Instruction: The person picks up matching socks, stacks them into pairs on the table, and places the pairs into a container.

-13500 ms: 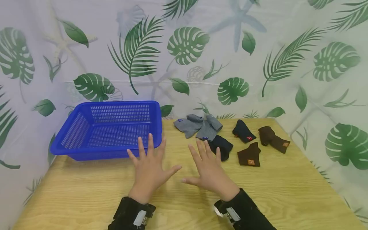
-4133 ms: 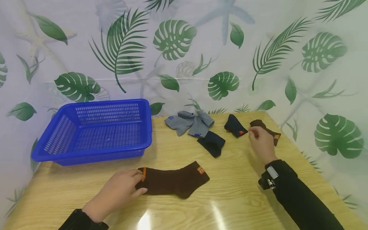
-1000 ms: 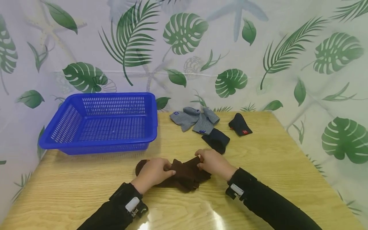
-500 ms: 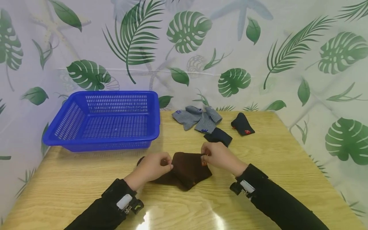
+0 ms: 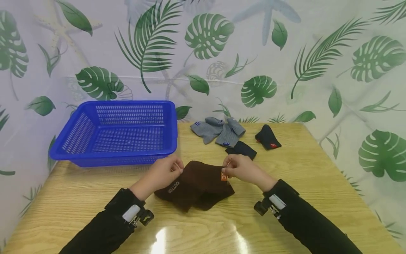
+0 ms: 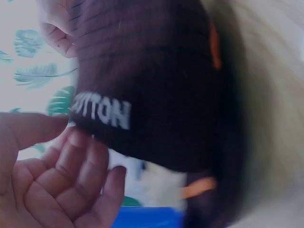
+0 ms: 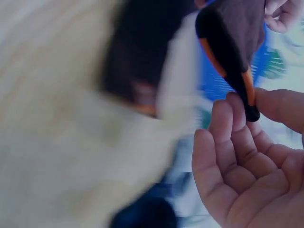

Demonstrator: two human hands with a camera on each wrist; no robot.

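Note:
A brown sock [image 5: 201,174] with an orange label and white "COTTON" lettering is stretched between both hands, raised a little off the table. My left hand [image 5: 163,173] pinches its toe end between thumb and fingers, beside the lettering [image 6: 105,110] in the left wrist view. At the other end, my right hand [image 5: 245,171] pinches the cuff by the orange label; the right wrist view shows thumb and fingertips on that cuff [image 7: 237,52]. Beneath lies a second brown sock [image 5: 209,201], partly covered by the held one.
A blue perforated basket [image 5: 108,155] with nothing in it stands at the back left. Two grey socks [image 5: 206,131] lie bunched at the back, touching a dark navy sock [image 5: 242,150]. Another dark sock [image 5: 268,137] with a red label sits further right. A leaf-print cloth hangs behind.
The other brown sock was brought from the right edge onto the first. Since a second ago its bunched fabric has been lifted and spread flat, the left hand moving to its toe end.

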